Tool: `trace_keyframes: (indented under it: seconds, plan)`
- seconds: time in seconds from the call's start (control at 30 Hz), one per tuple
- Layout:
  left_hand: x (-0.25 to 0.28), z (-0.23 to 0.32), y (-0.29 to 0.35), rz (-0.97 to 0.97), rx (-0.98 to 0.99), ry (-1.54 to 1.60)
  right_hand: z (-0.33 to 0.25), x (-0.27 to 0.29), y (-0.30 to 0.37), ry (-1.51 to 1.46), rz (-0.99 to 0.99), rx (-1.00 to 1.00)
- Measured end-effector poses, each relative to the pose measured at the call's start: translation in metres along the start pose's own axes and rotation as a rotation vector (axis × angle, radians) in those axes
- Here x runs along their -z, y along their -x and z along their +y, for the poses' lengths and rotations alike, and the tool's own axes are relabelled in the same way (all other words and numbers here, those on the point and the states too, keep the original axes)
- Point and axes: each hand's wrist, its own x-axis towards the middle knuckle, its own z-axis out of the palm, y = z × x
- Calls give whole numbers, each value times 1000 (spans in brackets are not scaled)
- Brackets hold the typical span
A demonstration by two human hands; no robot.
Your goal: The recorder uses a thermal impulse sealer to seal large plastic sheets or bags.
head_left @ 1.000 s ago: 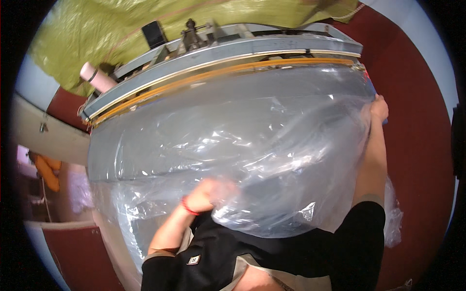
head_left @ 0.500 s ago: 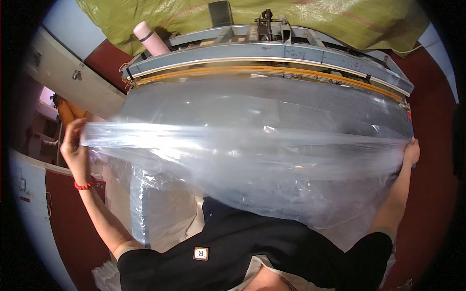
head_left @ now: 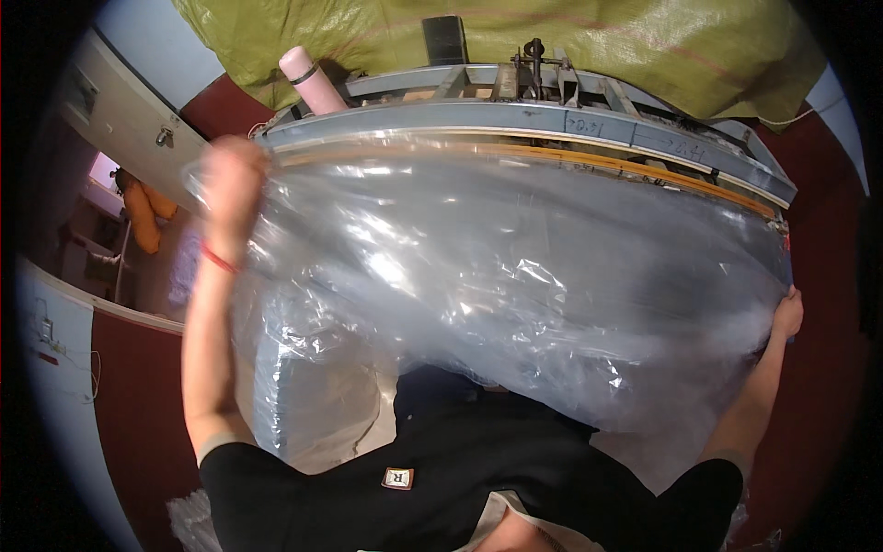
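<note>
A wide sheet of clear plastic film (head_left: 478,267) spreads between my two arms and hangs down toward my body. My left hand (head_left: 235,179) is raised at the film's far left corner, near the end of a metal frame; it is smeared by motion, with the film bunched around it. At the right edge, my right hand (head_left: 788,313) is closed on the film's border, its fingers partly hidden behind the edge. Creases run slantwise across the sheet from the upper left. Through the film a grey flat surface shows faintly.
Beyond the film lies a grey metal frame (head_left: 441,112) with orange strips (head_left: 589,158) along it and a clamp-like fitting (head_left: 535,69). A pink bottle (head_left: 313,81) leans at its left end. Behind hangs a yellow-green woven sheet (head_left: 644,46). A door (head_left: 138,110) stands at the left.
My left hand has swung up and away from me, toward the frame, carrying the film's left side along. The tight band across the middle has loosened into slanting folds. My right hand has barely moved.
</note>
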Motion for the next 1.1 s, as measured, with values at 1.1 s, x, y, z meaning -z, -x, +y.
trace_keyframes:
  seconds: [1.1]
  plan:
    - [-147, 110, 29, -46, 404, 674, 114, 54, -10, -1451, -66, -250]
